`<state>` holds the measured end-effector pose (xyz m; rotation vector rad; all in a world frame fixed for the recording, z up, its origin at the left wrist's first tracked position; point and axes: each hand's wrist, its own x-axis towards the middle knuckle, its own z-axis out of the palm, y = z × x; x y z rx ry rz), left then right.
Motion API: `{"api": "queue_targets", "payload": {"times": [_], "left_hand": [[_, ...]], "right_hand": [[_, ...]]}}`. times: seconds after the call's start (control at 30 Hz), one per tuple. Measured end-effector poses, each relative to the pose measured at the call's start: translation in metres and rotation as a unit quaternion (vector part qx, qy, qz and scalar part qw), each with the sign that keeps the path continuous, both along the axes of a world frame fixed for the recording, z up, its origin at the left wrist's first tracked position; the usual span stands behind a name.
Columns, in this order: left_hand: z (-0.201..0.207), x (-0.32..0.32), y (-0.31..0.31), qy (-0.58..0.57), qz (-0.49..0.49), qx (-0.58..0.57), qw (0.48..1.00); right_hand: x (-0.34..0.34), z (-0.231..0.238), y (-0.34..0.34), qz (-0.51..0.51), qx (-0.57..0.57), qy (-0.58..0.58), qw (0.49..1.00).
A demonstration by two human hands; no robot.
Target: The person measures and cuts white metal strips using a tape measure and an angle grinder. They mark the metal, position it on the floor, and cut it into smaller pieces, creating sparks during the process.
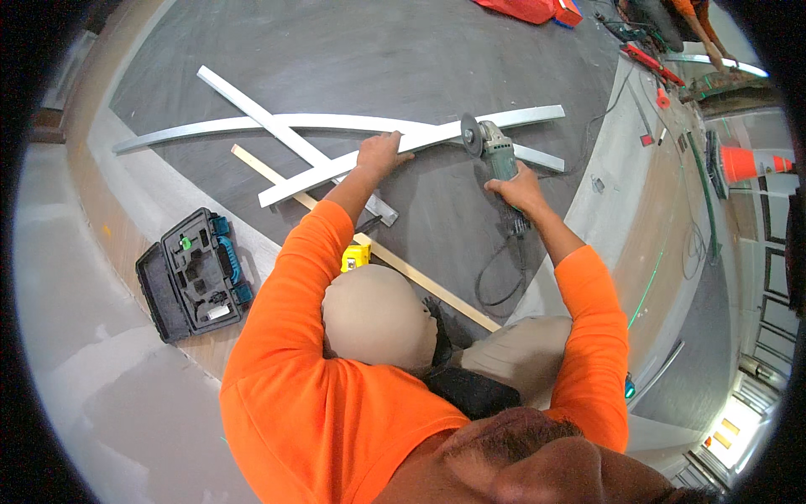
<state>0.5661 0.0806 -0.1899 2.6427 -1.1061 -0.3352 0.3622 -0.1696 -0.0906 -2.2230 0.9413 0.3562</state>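
My left hand [382,154] is closed over a straight, pale metal channel [315,175], which lies slanted across other metal pieces. In my right hand [518,186] is a green-grey angle grinder [501,158], held by its body. The grinder's round disc [472,136] stands upright beside the channel's right part; whether the two touch I cannot tell. Beneath the channel run a second straight channel [243,102] and a long curved metal strip [197,128]. Near my knee lie a wooden batten [420,280] and a yellow tape measure [356,257].
An open tool case [195,273] rests at the left. The grinder's cable [483,286] loops on the dark floor near my legs. At the right stand an orange cone [743,165] and scattered tools. Another person's hand [715,55] shows at the far right. A red bag [529,10] lies far ahead.
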Motion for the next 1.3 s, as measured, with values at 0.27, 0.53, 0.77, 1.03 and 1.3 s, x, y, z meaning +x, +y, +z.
{"api": "queue_targets", "payload": {"times": [0.27,0.53,0.77,1.03,1.3], "left_hand": [[-0.005,-0.006,0.002,-0.009,0.001,-0.016,1.0],[-0.009,-0.007,0.003,-0.004,0.016,-0.015,1.0],[-0.009,-0.003,0.003,-0.009,0.013,-0.03,0.999],[-0.009,-0.003,0.002,-0.002,0.01,-0.015,1.0],[-0.004,-0.004,0.002,0.007,0.018,-0.014,1.0]], "right_hand": [[0.0,-0.027,0.003,0.022,-0.025,-0.013,0.999],[0.004,-0.015,0.004,0.02,-0.033,-0.029,0.999],[0.009,-0.009,0.002,0.038,-0.078,-0.001,0.996],[0.013,-0.001,0.003,0.045,-0.047,0.016,0.998],[0.012,-0.024,-0.006,0.043,-0.056,-0.01,0.997]]}}
